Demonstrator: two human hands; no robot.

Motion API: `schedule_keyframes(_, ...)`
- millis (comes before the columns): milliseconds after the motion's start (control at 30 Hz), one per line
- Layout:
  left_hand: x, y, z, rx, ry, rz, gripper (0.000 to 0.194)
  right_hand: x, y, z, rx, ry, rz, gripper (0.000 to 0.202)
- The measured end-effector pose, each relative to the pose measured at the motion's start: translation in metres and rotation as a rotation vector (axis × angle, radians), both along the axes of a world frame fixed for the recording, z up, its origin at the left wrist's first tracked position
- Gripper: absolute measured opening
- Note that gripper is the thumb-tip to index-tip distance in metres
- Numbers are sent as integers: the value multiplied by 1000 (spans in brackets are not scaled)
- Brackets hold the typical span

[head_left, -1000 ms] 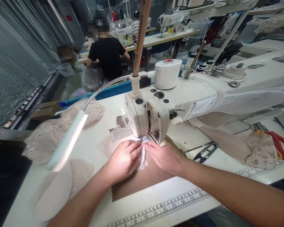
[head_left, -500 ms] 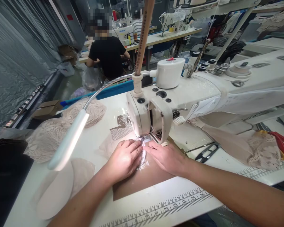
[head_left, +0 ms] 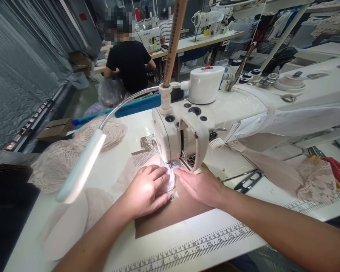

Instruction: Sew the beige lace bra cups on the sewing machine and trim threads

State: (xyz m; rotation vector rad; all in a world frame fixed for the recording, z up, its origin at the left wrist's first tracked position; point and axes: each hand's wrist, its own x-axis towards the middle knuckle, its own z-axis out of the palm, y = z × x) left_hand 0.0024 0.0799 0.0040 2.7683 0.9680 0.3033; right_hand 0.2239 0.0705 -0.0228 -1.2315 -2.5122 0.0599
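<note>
A white lace fabric piece (head_left: pixel 168 184) lies under the needle area of a white sewing machine (head_left: pixel 167 141), on a brown sheet (head_left: pixel 170 215). My left hand (head_left: pixel 146 189) rests on the lace from the left, fingers stretched out and thumb apart. From the right, my right hand (head_left: pixel 202 185) lies flat with straight fingers on the brown sheet, its fingertips close to the presser foot (head_left: pixel 175 164). Pale sheer fabric (head_left: pixel 127 172) sits beyond my left hand. The undersides of both hands are hidden.
A lamp (head_left: pixel 82 166) on a bent metal neck hangs left, above cream lace cups (head_left: pixel 56 164) and a pale oval pad (head_left: pixel 66 226). Thread snips (head_left: pixel 248 182) and red-handled scissors (head_left: pixel 338 170) lie right. A printed ruler (head_left: pixel 198 249) edges the table. A co-worker (head_left: pixel 129 64) sits behind.
My left hand has shifted slightly left and its fingers have spread from the thumb, showing more of the white lace. My right hand stays nearly in place. The view has shifted slightly.
</note>
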Motion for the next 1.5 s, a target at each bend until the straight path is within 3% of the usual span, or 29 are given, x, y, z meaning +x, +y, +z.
schedule_keyframes(100,-3,-2,6,-49,-36,-34,42,1,0,1,-25,35,-39,24)
schedule_keyframes(233,1,-4,1,-13,-102,-43,19,2,-1,4,-53,48,-12,18)
schedule_keyframes(600,7,-6,-7,19,-65,-45,27,3,0,-1,42,63,141,28)
schedule_keyframes(800,8,-4,-11,47,-47,-20,29,1,-1,-2,58,35,102,29)
schedule_keyframes(967,6,-5,-7,17,-53,-26,27,0,0,1,20,21,63,32)
schedule_keyframes(1233,7,-8,6,-73,-85,-91,21,3,-4,3,18,66,187,29)
schedule_keyframes(1500,8,-7,-9,160,12,-91,28,4,-4,2,27,73,211,26)
